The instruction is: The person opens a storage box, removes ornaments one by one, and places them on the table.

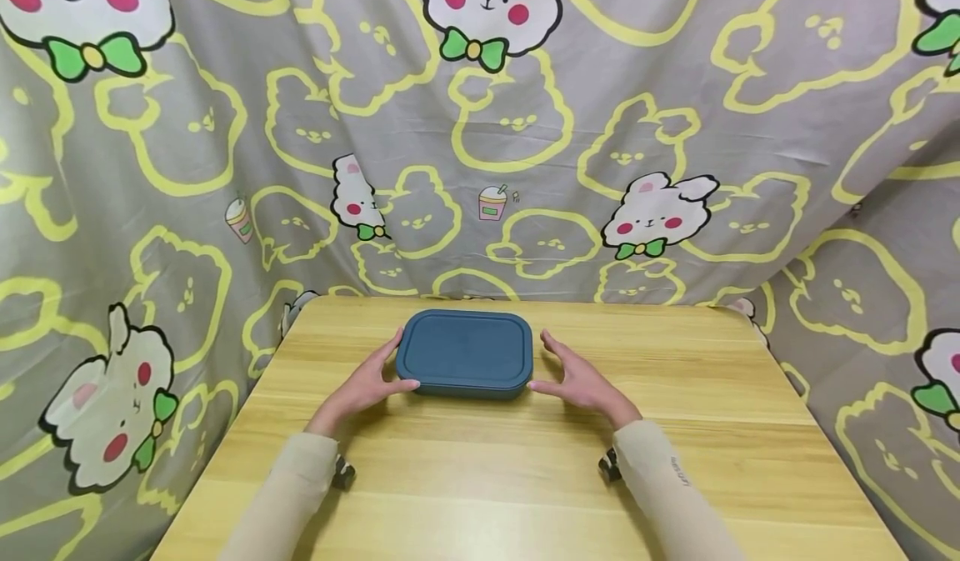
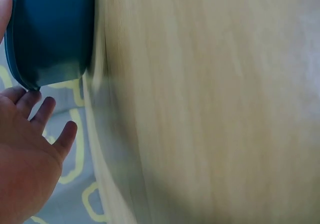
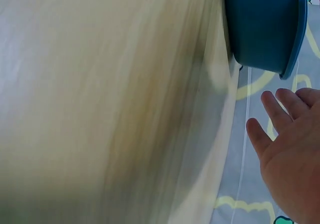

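Note:
A dark blue lunch box with rounded corners and a flat lid sits near the back of the wooden table. At its left end is my left hand, thumb at the front corner and fingertips at the far left edge. The left wrist view shows those fingers spread and fairly straight, right at the lid's rim. My right hand is beside the right end, its thumb tip close to the front corner. In the right wrist view, its spread fingers stand apart from the box, with a gap to the rim.
The light wood tabletop stretches in front of the box and to both sides. A grey curtain with yellow outlines and white cartoon animals hangs behind the table and along both sides. Dark wrist straps show under the beige sleeves.

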Tool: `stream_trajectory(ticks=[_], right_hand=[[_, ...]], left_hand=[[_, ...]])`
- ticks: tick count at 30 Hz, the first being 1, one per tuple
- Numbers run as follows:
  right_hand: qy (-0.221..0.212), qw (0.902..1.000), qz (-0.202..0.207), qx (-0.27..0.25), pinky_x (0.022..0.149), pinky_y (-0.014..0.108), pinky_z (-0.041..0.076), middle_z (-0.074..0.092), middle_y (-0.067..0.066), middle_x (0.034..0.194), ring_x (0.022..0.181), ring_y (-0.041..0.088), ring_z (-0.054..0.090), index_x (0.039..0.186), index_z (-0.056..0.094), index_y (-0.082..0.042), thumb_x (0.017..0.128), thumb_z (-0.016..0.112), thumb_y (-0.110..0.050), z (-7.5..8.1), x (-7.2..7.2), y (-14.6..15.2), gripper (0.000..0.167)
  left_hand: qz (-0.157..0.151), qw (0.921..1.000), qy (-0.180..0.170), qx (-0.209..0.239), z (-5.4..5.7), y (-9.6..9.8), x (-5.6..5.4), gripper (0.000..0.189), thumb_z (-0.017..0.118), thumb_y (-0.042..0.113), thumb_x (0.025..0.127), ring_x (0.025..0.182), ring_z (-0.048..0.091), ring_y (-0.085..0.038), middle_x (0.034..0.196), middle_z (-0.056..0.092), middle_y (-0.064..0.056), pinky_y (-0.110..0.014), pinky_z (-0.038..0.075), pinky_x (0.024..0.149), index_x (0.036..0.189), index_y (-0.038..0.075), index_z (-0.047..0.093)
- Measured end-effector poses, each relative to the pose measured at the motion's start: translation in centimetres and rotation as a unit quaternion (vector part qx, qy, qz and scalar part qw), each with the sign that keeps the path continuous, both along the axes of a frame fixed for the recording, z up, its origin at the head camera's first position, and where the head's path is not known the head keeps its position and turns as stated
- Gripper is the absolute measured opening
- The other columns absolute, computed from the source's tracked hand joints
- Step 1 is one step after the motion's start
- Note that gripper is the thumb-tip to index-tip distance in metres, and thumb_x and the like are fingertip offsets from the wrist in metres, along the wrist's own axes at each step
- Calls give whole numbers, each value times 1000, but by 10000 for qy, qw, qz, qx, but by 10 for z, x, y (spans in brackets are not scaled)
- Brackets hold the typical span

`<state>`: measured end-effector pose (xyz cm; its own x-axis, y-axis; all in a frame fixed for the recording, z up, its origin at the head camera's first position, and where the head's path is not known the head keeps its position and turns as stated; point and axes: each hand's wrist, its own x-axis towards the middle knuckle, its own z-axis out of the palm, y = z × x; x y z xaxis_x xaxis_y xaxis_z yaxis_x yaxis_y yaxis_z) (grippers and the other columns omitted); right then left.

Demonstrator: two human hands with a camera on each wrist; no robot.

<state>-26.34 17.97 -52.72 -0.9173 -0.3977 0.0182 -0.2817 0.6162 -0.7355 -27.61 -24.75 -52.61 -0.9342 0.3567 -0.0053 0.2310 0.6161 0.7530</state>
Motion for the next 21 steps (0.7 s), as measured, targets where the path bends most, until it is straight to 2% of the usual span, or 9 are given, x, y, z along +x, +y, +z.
stream_trajectory(ticks=[8,21], right_hand=[[-59,10000,-63,42,127,59,28,22,8,172,158,35,24,168,15,-19,80,85,-57,-3,-3,-13,118],[-116,9998,-135,-82,127,62,28,24,12,171,157,39,24,168,18,-19,78,88,-54,-6,-9,-16,119]], left_hand=[[7,9999,86,-109,0,2,2,109,79,53,88,157,17,-44,172,17,-14,-69,19,126,168,21,12],[138,9998,3,-113,-4,0,3,111,83,53,84,157,21,-44,172,20,-12,-68,24,126,168,29,15]])
